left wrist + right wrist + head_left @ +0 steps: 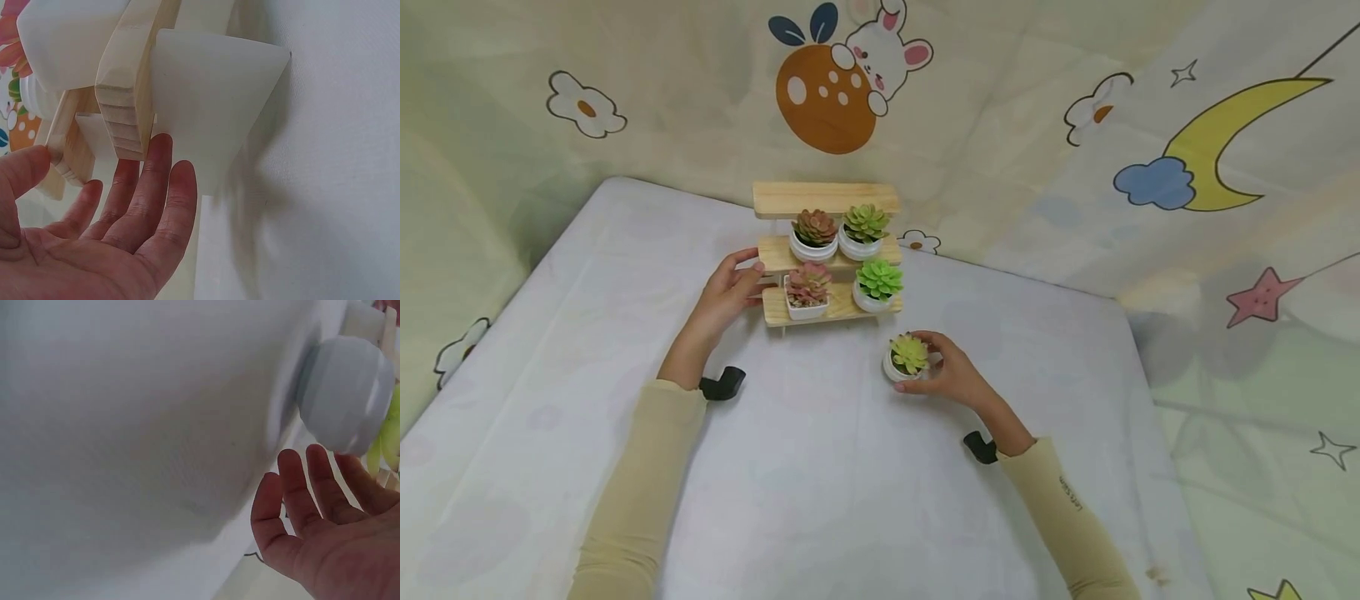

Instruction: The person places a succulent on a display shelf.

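Observation:
A three-tier wooden plant stand [826, 198] is at the back of the table. My left hand [724, 292] is at its left end. In the left wrist view, the loosely bent fingers [134, 206] touch the ends of the wooden boards [125, 94]. My right hand [951, 371] holds a small yellow-green succulent [909, 354] in a round white pot [347, 394], thumb and index finger on either side of it. This pot is in front of the stand's right end; whether it touches the table I cannot tell.
The middle tier bears a reddish-brown succulent [815, 227] and a green succulent [866, 223]. On the lower tier are a pink succulent [808, 285] in a square pot and a bright green succulent [878, 279]. A printed cloth [700, 100] hangs behind the white table [820, 467].

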Demonstrator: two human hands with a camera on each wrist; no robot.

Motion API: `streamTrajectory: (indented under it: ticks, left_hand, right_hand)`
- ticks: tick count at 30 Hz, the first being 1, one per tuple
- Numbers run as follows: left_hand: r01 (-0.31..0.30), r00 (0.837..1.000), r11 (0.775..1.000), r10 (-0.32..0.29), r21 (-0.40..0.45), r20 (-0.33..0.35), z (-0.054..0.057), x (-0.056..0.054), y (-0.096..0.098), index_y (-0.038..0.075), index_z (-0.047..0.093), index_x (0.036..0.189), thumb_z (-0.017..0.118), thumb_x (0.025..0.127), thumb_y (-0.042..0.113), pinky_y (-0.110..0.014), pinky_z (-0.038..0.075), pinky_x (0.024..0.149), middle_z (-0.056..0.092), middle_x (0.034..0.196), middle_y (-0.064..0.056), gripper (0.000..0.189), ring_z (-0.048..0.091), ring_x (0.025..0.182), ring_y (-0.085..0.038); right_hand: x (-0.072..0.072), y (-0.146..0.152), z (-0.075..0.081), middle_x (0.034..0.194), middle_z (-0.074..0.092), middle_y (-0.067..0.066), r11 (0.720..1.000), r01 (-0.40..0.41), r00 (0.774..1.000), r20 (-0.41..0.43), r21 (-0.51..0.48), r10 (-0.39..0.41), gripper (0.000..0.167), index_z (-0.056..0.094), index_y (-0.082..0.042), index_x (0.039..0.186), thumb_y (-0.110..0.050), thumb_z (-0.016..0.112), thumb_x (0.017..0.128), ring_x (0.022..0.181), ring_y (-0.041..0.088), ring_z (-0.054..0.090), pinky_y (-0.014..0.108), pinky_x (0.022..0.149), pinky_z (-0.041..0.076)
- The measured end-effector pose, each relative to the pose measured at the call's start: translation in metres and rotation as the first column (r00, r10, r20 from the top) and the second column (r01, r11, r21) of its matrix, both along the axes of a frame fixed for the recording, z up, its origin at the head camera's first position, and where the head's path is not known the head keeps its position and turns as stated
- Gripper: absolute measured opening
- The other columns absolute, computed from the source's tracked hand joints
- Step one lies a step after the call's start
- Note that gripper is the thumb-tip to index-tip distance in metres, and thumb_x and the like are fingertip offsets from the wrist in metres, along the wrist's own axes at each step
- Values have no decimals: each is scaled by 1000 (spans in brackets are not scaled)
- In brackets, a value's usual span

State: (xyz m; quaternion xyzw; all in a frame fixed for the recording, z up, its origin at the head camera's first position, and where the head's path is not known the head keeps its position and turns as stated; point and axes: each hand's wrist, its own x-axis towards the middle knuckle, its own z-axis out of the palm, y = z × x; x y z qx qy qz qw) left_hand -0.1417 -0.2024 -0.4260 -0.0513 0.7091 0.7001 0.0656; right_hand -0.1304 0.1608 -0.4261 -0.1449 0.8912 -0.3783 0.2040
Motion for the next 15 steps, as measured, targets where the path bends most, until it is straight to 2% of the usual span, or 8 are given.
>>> streamTrajectory:
  ticks: [2, 8, 15]
  left_hand:
    - [-5, 1000, 1000, 5, -3, 0, 0, 0, 0, 10, 21, 154, 41, 104, 42, -51, 39, 107, 42, 145, -26, 64, 48, 128, -40]
    - [-3, 1000, 1000, 3, -4, -4, 0, 1, 0, 8, 21, 154, 41, 104, 41, -50, 40, 106, 43, 145, -27, 63, 49, 127, -39]
    - [12, 1000, 1000, -12, -1, -4, 1, 1, -1, 8, 21, 154, 40, 105, 40, -40, 44, 101, 44, 144, -25, 61, 53, 121, -31]
  right_hand:
    - [1, -1, -3, 139, 49, 14, 1000, 1, 1000, -3, 12, -1, 88, 43, -5, 143, -32, 88, 72, 120, 31, 46, 48, 97, 42]
    - [0, -2, -9, 130, 56, 15, 999, 5, 995, -97, 51, 0, 75, 49, -1, 135, -24, 86, 74, 113, 32, 52, 46, 92, 47]
    - [-1, -1, -10, 126, 59, 14, 998, 0, 994, -109, 70, 8, 74, 52, -2, 135, -27, 86, 74, 109, 29, 54, 42, 88, 48]
